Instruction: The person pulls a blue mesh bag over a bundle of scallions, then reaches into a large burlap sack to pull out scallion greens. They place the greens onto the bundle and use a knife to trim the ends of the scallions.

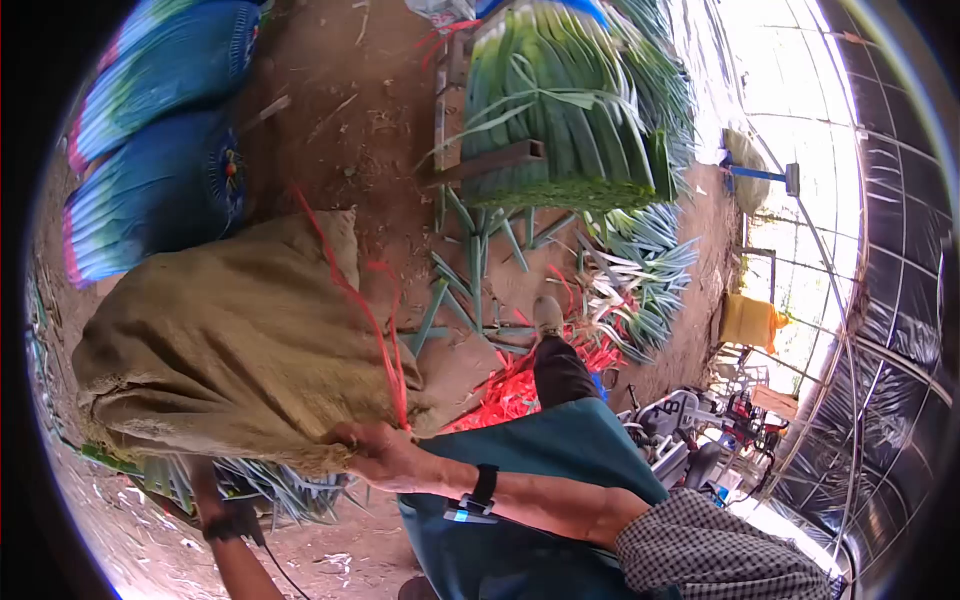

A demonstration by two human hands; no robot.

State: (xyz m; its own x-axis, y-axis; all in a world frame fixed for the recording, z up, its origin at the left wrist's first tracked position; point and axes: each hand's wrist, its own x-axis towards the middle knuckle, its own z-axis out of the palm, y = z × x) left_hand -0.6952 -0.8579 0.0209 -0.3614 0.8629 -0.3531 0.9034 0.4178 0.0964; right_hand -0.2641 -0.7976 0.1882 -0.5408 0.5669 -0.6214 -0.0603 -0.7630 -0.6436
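Observation:
A large brown burlap cloth (250, 330) spreads across the left. My right hand (380, 455) is closed on its near edge, the fingers bunched in the fabric. Red plastic strips (345, 285) lie over the cloth and run down close to that hand. My left hand (203, 490) reaches under the burlap's lower edge, and the fabric hides its fingers. Green onion leaves (290, 490) poke out beside it below the cloth. Both wrists wear dark bands. A teal apron (530, 500) covers my lap.
A big green onion bundle (560, 110) rests in a metal frame (490, 163). Loose green onions (640, 280) and red plastic strips (500, 395) lie on the dirt floor. Blue-wrapped bundles (150, 200) stand at far left. Right are a motorbike (680, 420) and a yellow container (750, 322).

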